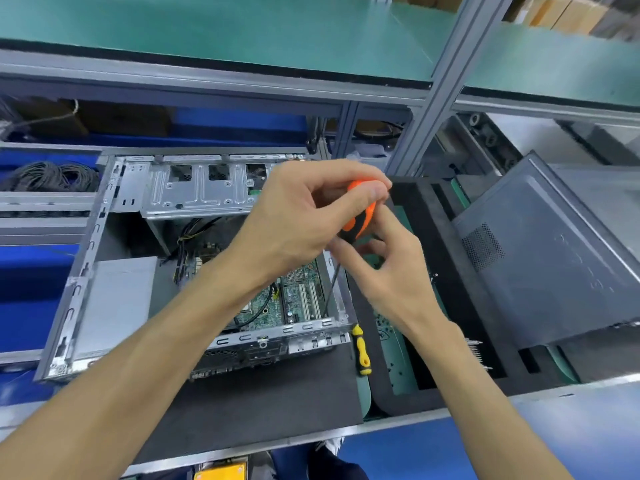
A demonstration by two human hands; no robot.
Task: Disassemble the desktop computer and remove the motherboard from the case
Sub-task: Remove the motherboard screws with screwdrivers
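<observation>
An open grey computer case point(86, 271) lies on a black mat, its green motherboard point(301, 296) visible inside at the right. An orange-and-black screwdriver point(360, 216) stands nearly upright over the board, its thin shaft point(330, 289) reaching down by the case's right wall. My left hand point(301, 220) grips the top of the handle with thumb and fingers. My right hand point(381, 268) pinches the black lower part of the handle from the right. A silver drive cage point(194, 188) sits at the case's far side.
A small yellow-and-black screwdriver point(361, 349) lies on the mat beside the case's near right corner. The removed dark side panel point(554, 265) leans at the right. A black foam tray point(450, 271) lies under it. Coiled cables point(48, 176) sit at the far left.
</observation>
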